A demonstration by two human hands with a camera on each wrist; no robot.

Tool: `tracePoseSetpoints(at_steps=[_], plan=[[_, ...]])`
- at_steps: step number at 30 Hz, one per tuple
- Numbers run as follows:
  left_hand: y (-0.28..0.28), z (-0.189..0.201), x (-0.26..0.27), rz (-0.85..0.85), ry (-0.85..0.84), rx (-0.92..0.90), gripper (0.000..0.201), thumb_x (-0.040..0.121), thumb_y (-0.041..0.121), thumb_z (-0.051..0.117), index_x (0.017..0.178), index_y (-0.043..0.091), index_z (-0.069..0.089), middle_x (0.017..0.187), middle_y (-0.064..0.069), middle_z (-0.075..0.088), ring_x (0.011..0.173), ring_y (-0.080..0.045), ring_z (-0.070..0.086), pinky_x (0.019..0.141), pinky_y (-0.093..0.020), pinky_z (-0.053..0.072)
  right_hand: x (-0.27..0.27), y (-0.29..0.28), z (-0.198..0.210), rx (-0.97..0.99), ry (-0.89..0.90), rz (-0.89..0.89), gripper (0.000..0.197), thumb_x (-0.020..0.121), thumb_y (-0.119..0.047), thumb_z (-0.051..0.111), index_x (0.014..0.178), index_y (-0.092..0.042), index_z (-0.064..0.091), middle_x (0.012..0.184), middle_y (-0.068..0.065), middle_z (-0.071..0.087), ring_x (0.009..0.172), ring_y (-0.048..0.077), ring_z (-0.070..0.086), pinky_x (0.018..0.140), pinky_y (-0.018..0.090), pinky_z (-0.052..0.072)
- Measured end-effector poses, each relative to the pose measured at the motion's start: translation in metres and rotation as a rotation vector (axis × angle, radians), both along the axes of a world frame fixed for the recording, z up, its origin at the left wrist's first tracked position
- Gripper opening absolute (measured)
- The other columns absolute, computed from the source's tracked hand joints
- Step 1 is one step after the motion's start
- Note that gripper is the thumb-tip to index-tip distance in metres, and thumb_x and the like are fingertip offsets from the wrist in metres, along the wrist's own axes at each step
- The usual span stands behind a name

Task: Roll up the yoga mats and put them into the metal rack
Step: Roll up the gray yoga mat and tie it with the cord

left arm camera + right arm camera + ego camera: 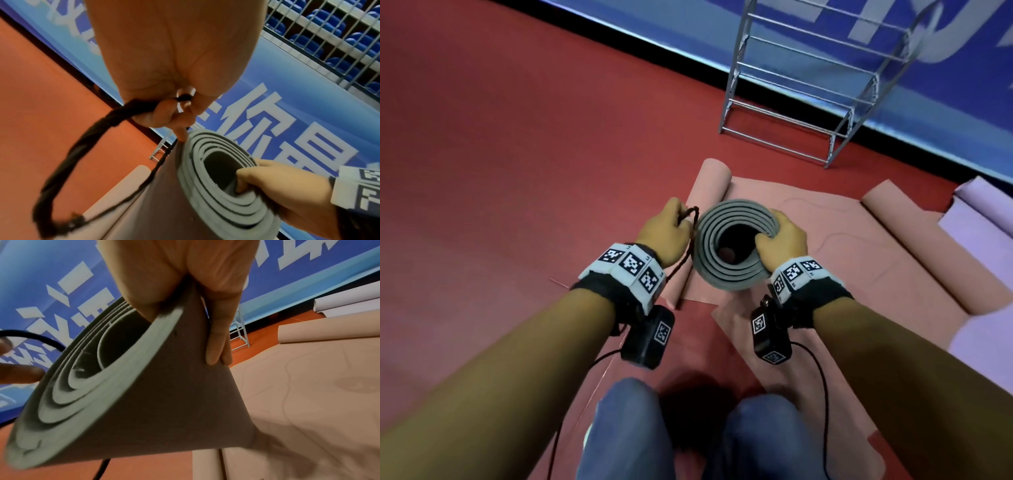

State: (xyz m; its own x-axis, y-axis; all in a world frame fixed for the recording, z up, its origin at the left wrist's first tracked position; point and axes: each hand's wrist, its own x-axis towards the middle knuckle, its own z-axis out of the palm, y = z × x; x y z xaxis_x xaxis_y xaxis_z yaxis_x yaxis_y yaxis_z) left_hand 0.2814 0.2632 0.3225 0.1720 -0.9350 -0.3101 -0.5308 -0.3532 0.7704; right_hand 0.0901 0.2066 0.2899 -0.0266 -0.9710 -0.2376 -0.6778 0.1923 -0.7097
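A rolled grey yoga mat [732, 246] stands on end in front of me, its spiral top facing the head camera. My right hand [782, 240] grips its upper rim, thumb inside the roll and fingers [218, 344] down the outer wall. My left hand [671, 233] pinches a dark braided cord [82, 151] that loops down along the roll's left side [160, 186]; one fingertip touches the rim. The metal rack [808, 85] stands against the blue wall ahead and holds nothing. A pink mat [859, 246] lies partly unrolled on the floor beneath.
A lilac mat [983, 219] lies at the right beside the pink one. The pink mat's curled ends [710, 181] rise at the left and far right. Red floor [517, 154] stretches to the left. A blue banner wall [945, 102] runs behind the rack. My knees [626, 428] are below.
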Motion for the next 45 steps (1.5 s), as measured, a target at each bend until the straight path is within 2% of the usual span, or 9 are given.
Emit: tracePoseSetpoints(at_steps=[3, 6, 10, 14, 23, 27, 34, 39, 45], plan=[[0.006, 0.045, -0.014, -0.039, -0.013, 0.014, 0.013, 0.099, 0.019, 0.047, 0.086, 0.018, 0.043, 0.089, -0.008, 0.057, 0.083, -0.027, 0.051, 0.07, -0.034, 0.035, -0.012, 0.011, 0.046, 0.041, -0.009, 0.003, 0.048, 0.084, -0.007, 0.056, 0.131, -0.016, 0.06, 0.106, 0.006, 0.069, 0.09, 0.019, 0.061, 0.08, 0.017, 0.04], [0.015, 0.098, -0.029, -0.071, -0.041, 0.033, 0.005, 0.097, 0.016, 0.051, 0.094, 0.018, 0.048, 0.102, -0.011, 0.048, 0.092, -0.022, 0.044, 0.07, -0.024, 0.026, -0.023, 0.026, 0.099, 0.09, -0.023, 0.001, 0.045, 0.084, -0.006, 0.057, 0.127, -0.017, 0.062, 0.097, 0.001, 0.064, 0.087, 0.017, 0.057, 0.077, 0.016, 0.039], [0.025, 0.149, -0.043, -0.054, -0.021, 0.026, 0.017, 0.091, 0.006, 0.056, 0.108, 0.011, 0.057, 0.104, -0.008, 0.039, 0.09, -0.018, 0.041, 0.073, -0.016, 0.028, -0.034, 0.043, 0.155, 0.106, -0.036, 0.021, 0.042, 0.085, -0.005, 0.057, 0.126, -0.017, 0.062, 0.095, 0.003, 0.063, 0.086, 0.017, 0.054, 0.068, 0.011, 0.033], [0.029, 0.186, -0.045, -0.056, -0.012, -0.004, 0.019, 0.089, 0.0, 0.055, 0.1, 0.015, 0.055, 0.102, -0.01, 0.04, 0.083, -0.019, 0.042, 0.069, -0.016, 0.028, -0.037, 0.05, 0.201, 0.135, -0.031, 0.028, 0.04, 0.085, -0.007, 0.057, 0.123, -0.019, 0.063, 0.091, -0.001, 0.061, 0.082, 0.017, 0.055, 0.068, 0.016, 0.037], [0.022, 0.23, -0.042, -0.281, -0.024, -0.04, 0.035, 0.089, 0.003, 0.057, 0.122, 0.016, 0.061, 0.106, -0.004, 0.034, 0.096, -0.015, 0.039, 0.082, -0.012, 0.028, -0.029, 0.072, 0.247, 0.216, 0.01, -0.003, 0.039, 0.081, -0.008, 0.06, 0.118, -0.02, 0.065, 0.091, 0.0, 0.063, 0.079, 0.018, 0.056, 0.068, 0.02, 0.039], [0.025, 0.22, -0.04, -0.307, -0.009, -0.013, 0.018, 0.095, 0.01, 0.054, 0.106, 0.017, 0.066, 0.105, -0.002, 0.036, 0.097, -0.014, 0.039, 0.079, -0.015, 0.028, -0.024, 0.081, 0.235, 0.265, 0.007, -0.036, 0.042, 0.08, -0.008, 0.062, 0.12, -0.021, 0.064, 0.094, 0.002, 0.064, 0.079, 0.018, 0.056, 0.062, 0.017, 0.041], [0.055, 0.159, -0.025, -0.564, -0.067, 0.1, 0.035, 0.099, 0.018, 0.049, 0.134, 0.014, 0.057, 0.122, -0.006, 0.039, 0.121, -0.021, 0.045, 0.104, -0.015, 0.023, -0.013, 0.107, 0.163, 0.371, -0.026, -0.014, 0.047, 0.081, -0.003, 0.063, 0.126, -0.018, 0.063, 0.092, -0.001, 0.062, 0.085, 0.017, 0.058, 0.055, 0.006, 0.037], [0.087, 0.108, -0.027, -0.683, -0.065, 0.181, 0.048, 0.091, 0.03, 0.041, 0.135, 0.02, 0.056, 0.141, -0.006, 0.032, 0.135, -0.024, 0.03, 0.114, -0.026, 0.023, -0.016, 0.131, 0.095, 0.474, -0.016, -0.022, 0.045, 0.079, -0.003, 0.063, 0.118, -0.026, 0.063, 0.097, -0.005, 0.067, 0.095, 0.016, 0.063, 0.075, 0.016, 0.042], [0.095, 0.054, -0.02, -0.822, -0.153, 0.22, 0.066, 0.085, 0.028, 0.068, 0.145, 0.028, 0.041, 0.148, -0.003, 0.017, 0.135, -0.025, 0.023, 0.114, -0.03, 0.027, -0.021, 0.15, 0.023, 0.593, 0.135, -0.031, 0.067, 0.073, -0.027, 0.064, 0.139, -0.032, 0.05, 0.121, 0.005, 0.067, 0.11, 0.027, 0.063, 0.097, 0.033, 0.049]])
